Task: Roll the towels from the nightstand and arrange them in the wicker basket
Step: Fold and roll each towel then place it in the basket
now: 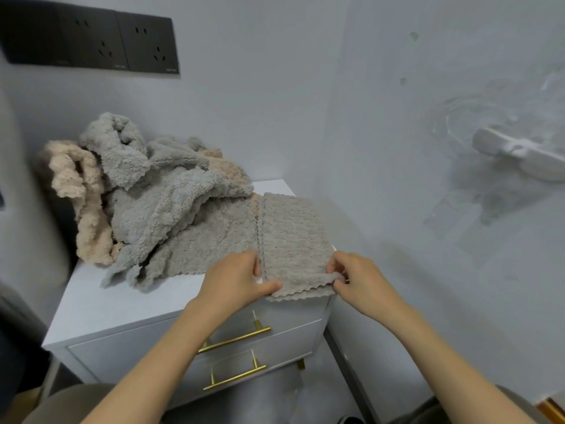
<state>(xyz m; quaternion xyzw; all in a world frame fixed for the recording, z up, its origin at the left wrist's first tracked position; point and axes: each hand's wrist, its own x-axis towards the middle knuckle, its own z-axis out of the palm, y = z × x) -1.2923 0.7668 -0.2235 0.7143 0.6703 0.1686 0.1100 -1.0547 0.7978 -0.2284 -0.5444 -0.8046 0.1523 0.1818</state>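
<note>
A folded taupe towel [293, 237] lies flat on the right part of the white nightstand [128, 304], its scalloped near edge at the front. My left hand [238, 280] pinches that near edge at its left corner. At the right corner, my right hand [357, 276] grips the same edge, which is curled up slightly. A loose heap of grey towels [153, 191] and beige towels [82, 191] covers the back and left of the nightstand top. No wicker basket is in view.
The nightstand has two drawers with gold bar handles [235, 341]. It stands in a corner: a wall with dark power sockets [146, 44] behind, another wall close on the right with a white fixture [519, 154]. Something dark stands at the far left.
</note>
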